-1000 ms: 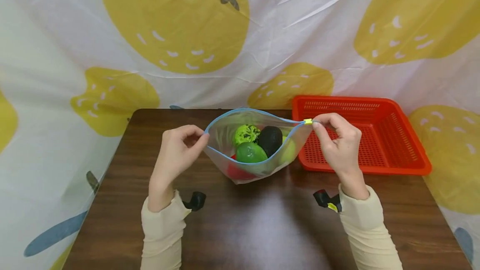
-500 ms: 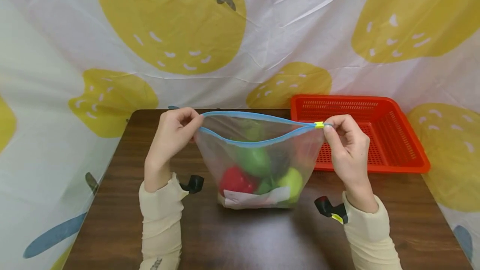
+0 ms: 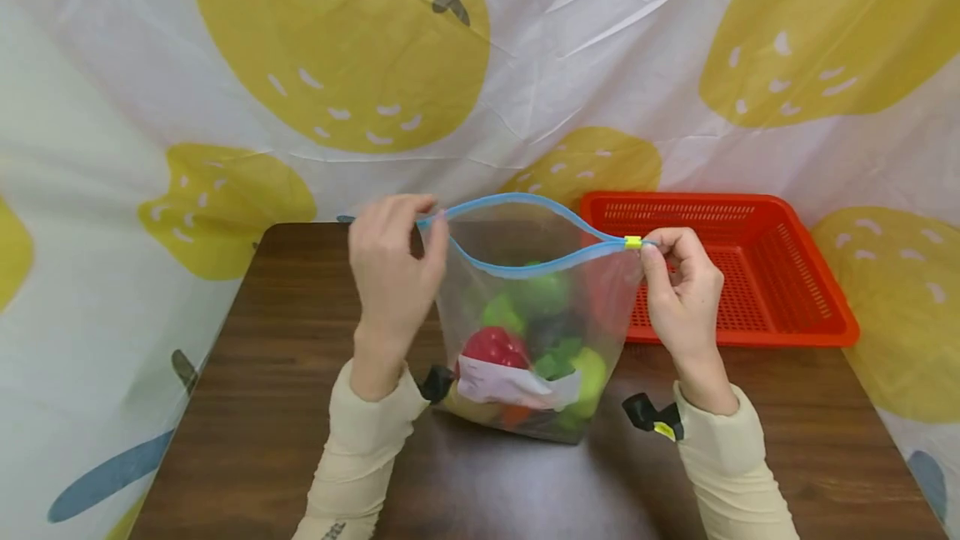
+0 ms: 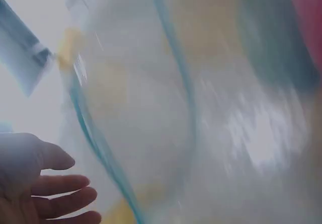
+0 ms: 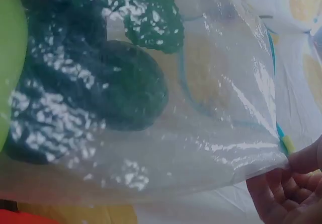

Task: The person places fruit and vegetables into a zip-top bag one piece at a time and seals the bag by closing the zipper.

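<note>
A clear zip bag [image 3: 459, 307] with a blue zip edge [image 3: 517, 272] hangs upright over the table, its mouth gaping. Through the plastic show a red rounded piece [image 3: 495, 347], a light green one [image 3: 591, 373] and several other green and dark fruits or vegetables. My right hand [image 3: 684, 290] pinches the bag's right top corner, beside the yellow zip slider [image 3: 633, 242]. At the left top corner is my left hand [image 3: 393, 261]; in the left wrist view its fingers [image 4: 65, 201] are spread loosely, apart from the zip edge and holding nothing.
A red slotted plastic basket [image 3: 813, 273] stands at the back right of the brown wooden table [image 3: 292, 357], partly behind the bag and right hand. A fruit-printed cloth [image 3: 585, 65] hangs behind the table's back edge.
The bag was tilted showing its contents from above, then hung upright between both pinching hands. My left hand has since let go of its corner and moved right and up.
</note>
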`<action>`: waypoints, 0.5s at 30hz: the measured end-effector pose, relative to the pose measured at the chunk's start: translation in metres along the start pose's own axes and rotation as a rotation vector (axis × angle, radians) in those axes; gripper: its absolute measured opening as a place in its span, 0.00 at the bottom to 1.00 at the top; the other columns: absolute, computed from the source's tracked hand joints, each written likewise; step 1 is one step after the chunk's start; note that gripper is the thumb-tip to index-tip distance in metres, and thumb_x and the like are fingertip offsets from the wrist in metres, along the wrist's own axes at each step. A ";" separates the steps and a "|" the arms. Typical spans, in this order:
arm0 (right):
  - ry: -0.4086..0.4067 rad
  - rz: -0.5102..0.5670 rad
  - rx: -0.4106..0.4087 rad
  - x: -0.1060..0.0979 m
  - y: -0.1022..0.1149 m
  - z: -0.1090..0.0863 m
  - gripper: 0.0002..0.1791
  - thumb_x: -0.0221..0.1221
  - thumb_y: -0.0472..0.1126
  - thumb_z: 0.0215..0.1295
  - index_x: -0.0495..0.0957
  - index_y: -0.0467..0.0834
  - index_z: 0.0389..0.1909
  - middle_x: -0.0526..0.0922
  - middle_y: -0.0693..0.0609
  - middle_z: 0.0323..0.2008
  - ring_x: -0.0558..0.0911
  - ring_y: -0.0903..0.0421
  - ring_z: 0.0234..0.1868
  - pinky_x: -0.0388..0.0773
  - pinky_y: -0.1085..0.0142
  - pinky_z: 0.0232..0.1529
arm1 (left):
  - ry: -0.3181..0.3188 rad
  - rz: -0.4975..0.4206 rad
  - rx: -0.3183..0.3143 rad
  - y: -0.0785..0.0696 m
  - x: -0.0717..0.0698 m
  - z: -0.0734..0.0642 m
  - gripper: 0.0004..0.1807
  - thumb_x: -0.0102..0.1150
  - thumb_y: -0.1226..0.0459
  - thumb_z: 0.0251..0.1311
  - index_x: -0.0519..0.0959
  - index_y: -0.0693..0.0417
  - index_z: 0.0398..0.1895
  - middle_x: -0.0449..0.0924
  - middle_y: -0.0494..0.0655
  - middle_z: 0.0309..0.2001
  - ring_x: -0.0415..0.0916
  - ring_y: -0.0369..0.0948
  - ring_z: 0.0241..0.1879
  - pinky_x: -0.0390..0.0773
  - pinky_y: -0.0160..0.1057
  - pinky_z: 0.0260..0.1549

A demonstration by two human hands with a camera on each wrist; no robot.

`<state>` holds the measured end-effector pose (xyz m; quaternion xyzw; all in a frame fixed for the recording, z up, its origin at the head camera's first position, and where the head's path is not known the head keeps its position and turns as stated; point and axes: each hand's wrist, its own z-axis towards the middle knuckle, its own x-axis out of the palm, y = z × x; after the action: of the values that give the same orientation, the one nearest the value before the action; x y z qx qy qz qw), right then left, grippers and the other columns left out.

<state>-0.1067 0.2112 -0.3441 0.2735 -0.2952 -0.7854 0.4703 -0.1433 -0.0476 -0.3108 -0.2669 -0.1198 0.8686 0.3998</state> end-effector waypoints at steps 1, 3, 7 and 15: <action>0.002 0.010 -0.006 0.000 0.000 0.000 0.03 0.52 0.24 0.62 0.71 0.25 0.30 0.74 0.50 0.23 0.74 0.63 0.23 0.71 0.77 0.22 | 0.014 -0.030 0.063 -0.014 0.004 0.000 0.06 0.59 0.67 0.55 0.81 0.63 0.33 0.81 0.52 0.33 0.76 0.50 0.37 0.71 0.49 0.41; 0.017 0.027 -0.027 -0.001 0.001 0.000 0.03 0.52 0.23 0.62 0.71 0.25 0.31 0.74 0.51 0.25 0.73 0.63 0.24 0.71 0.77 0.23 | 0.113 -0.098 0.174 -0.039 0.015 0.001 0.08 0.61 0.68 0.54 0.82 0.62 0.36 0.81 0.51 0.37 0.76 0.48 0.40 0.72 0.46 0.45; 0.050 0.056 -0.077 -0.001 0.003 -0.002 0.03 0.53 0.24 0.62 0.72 0.25 0.32 0.74 0.52 0.28 0.71 0.62 0.24 0.71 0.78 0.24 | 0.366 -0.076 0.286 -0.072 0.037 0.002 0.14 0.62 0.63 0.57 0.81 0.59 0.46 0.81 0.49 0.45 0.75 0.45 0.47 0.68 0.41 0.54; 0.088 0.111 -0.161 -0.007 0.003 -0.004 0.16 0.57 0.38 0.64 0.73 0.25 0.31 0.76 0.51 0.29 0.76 0.65 0.27 0.77 0.78 0.32 | 0.480 0.042 0.360 -0.089 0.056 0.004 0.08 0.61 0.58 0.59 0.85 0.47 0.40 0.83 0.40 0.35 0.75 0.41 0.40 0.67 0.40 0.50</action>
<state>-0.0996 0.2153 -0.3435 0.2523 -0.2249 -0.7667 0.5459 -0.1197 0.0532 -0.2901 -0.3919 0.1398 0.7959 0.4397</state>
